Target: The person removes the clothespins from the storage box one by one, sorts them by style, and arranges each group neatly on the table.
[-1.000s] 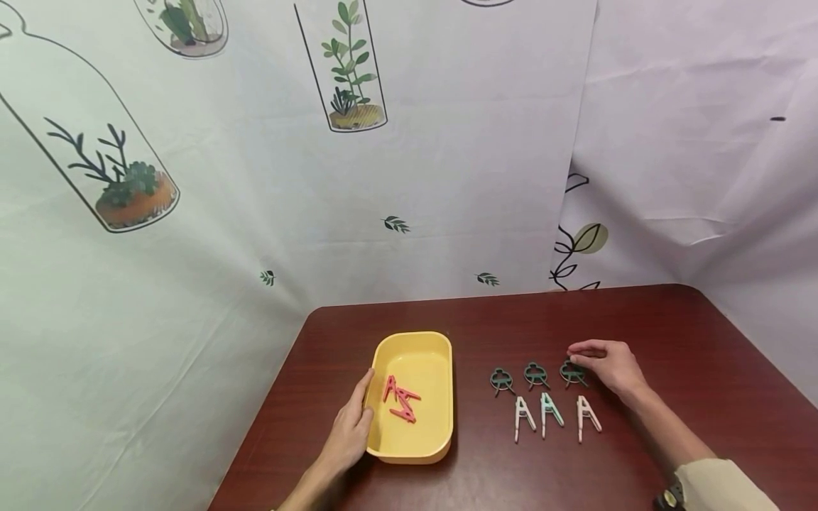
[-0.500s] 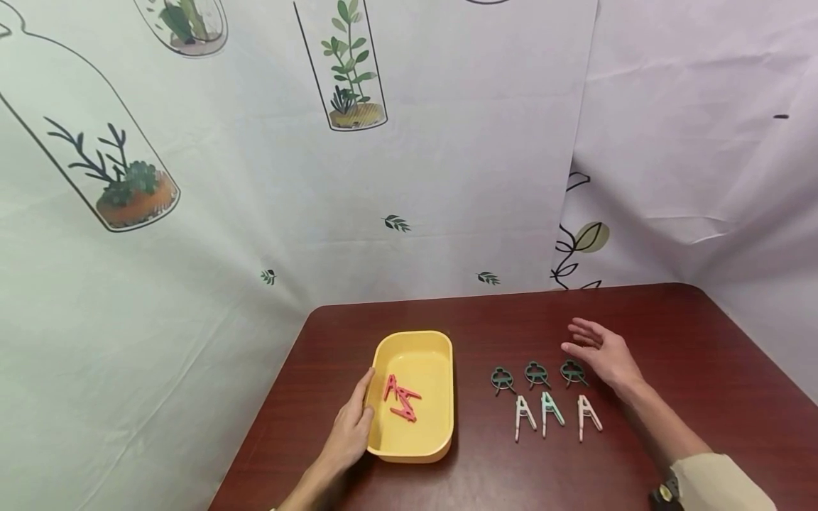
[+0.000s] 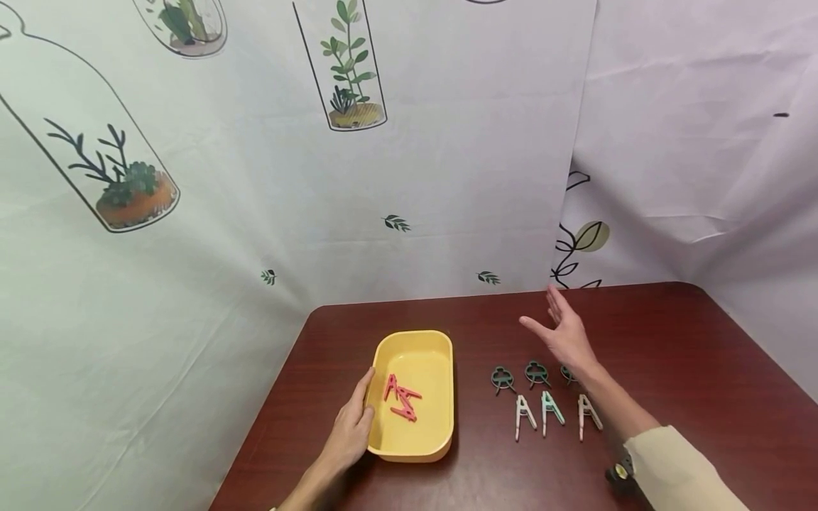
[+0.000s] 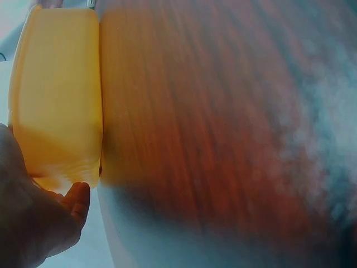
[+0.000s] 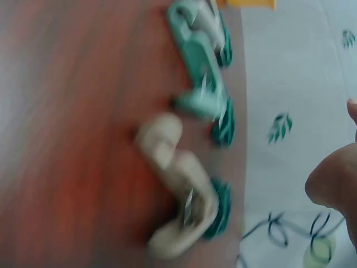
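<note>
My left hand (image 3: 348, 429) holds the left side of a yellow plastic tub (image 3: 437, 426), whose outer wall fills the left of the left wrist view. Inside it several red clothespins (image 3: 404, 410) lie in a loose group. My right hand (image 3: 569, 341), fingers spread and holding nothing, hovers beyond a row of dark green round clips: a left one (image 3: 502, 380), a middle one (image 3: 536, 373) and a right one (image 3: 566, 374) partly hidden by that hand. Nearer are a whitish clothespin (image 3: 524, 415), a mint clothespin (image 3: 551, 411) and a pale pink clothespin (image 3: 588, 415), blurred in the right wrist view.
Everything rests on a dark red-brown table (image 3: 479, 468) with rounded far corners. White cloth (image 3: 447, 177) printed with plants in jars hangs behind and at the sides. A dark watch-like band (image 3: 620, 472) shows by the right sleeve (image 3: 677, 468).
My right hand has left the right-hand green clip, its fingers spreading as it moved up and leftward away from it. The left hand and the tub have stayed in place.
</note>
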`<state>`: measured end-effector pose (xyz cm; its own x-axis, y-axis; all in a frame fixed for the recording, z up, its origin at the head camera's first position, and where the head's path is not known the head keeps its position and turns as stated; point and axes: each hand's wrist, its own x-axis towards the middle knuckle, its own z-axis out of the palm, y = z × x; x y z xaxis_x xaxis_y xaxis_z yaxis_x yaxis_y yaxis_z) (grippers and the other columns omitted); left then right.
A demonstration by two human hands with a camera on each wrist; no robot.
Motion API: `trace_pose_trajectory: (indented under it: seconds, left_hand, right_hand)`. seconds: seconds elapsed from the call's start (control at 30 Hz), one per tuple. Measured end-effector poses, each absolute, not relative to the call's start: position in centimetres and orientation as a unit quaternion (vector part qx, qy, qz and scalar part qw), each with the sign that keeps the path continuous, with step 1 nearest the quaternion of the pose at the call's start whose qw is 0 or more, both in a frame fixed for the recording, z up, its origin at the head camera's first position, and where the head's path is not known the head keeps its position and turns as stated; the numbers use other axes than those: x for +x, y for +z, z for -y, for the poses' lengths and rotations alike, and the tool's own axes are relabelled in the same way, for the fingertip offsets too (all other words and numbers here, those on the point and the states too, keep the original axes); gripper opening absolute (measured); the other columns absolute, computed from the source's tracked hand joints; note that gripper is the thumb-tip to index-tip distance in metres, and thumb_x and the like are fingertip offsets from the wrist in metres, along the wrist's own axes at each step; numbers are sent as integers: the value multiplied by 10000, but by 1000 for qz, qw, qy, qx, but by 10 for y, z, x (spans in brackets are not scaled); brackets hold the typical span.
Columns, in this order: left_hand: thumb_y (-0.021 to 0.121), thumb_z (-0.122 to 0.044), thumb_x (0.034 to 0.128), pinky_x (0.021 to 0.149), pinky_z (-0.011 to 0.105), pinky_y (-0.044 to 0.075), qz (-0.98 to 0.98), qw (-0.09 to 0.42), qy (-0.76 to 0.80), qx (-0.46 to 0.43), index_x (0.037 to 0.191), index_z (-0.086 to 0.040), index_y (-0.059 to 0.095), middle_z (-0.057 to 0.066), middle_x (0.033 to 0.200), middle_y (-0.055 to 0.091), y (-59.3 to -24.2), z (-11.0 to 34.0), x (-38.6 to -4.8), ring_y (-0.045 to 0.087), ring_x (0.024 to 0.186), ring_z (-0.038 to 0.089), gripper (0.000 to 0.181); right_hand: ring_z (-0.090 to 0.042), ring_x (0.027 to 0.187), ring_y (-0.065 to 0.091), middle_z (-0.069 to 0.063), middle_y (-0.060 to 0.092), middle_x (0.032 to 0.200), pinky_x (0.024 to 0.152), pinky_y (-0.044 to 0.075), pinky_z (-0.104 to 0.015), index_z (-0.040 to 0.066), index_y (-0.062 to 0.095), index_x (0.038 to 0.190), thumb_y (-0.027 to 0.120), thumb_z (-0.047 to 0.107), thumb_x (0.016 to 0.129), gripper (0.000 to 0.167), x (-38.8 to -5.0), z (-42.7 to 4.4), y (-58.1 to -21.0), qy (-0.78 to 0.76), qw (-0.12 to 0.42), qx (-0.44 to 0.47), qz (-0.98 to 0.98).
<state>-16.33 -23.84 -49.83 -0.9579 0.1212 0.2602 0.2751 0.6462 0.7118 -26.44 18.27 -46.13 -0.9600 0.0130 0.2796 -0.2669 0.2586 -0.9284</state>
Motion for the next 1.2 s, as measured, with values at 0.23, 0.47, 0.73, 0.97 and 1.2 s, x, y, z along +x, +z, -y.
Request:
trace_pose_trajectory:
  seconds: [0.23, 0.47, 0.73, 0.97, 1.2]
  left_hand:
    - [468, 81, 1014, 1175, 504, 362, 902, 96, -406, -107, 1646, -56, 362, 149, 1659, 423, -499, 239, -164, 444, 1475, 314, 655]
    - [470, 75, 1016, 1162, 519, 380, 902, 99, -406, -109, 1648, -60, 360, 148, 1658, 425, -499, 239, -165, 458, 1465, 310, 656]
    - [471, 74, 1021, 1167, 539, 365, 901, 91, -410, -109, 1650, -60, 356, 161, 1658, 421, -501, 238, -164, 449, 1472, 322, 653]
    - [479, 74, 1009, 1166, 545, 368, 904, 101, -399, -114, 1647, -52, 358, 164, 1641, 445, -501, 238, -164, 463, 1463, 323, 661]
    - [482, 80, 998, 1149, 548, 393, 906, 108, -391, -117, 1641, -35, 356, 179, 1624, 464, -500, 238, -163, 493, 1439, 329, 666]
  right_hand:
    - [-420, 1557, 289, -228, 282, 1705, 1226, 279, -524, 10, 239, 1677, 764, 144, 988, 876, -272, -117, -454, 640, 107, 134, 749]
    - [-376, 1367, 579, -246, 601, 1472, 1098, 476, -415, -31, 539, 1510, 761, 25, 964, 593, -271, -51, -455, 666, 121, 139, 722]
    - [-359, 1335, 611, -206, 626, 1458, 1017, 528, -364, -28, 595, 1470, 759, 31, 965, 535, -261, 4, -468, 669, 65, 154, 724]
    - [-409, 1365, 572, -260, 596, 1471, 1046, 511, -450, -90, 524, 1501, 746, 24, 972, 585, -258, 34, -470, 681, 42, 128, 719]
    - [-466, 1310, 598, -322, 623, 1394, 1029, 528, -451, -170, 548, 1426, 724, -21, 970, 511, -255, 53, -477, 689, 2, 113, 715]
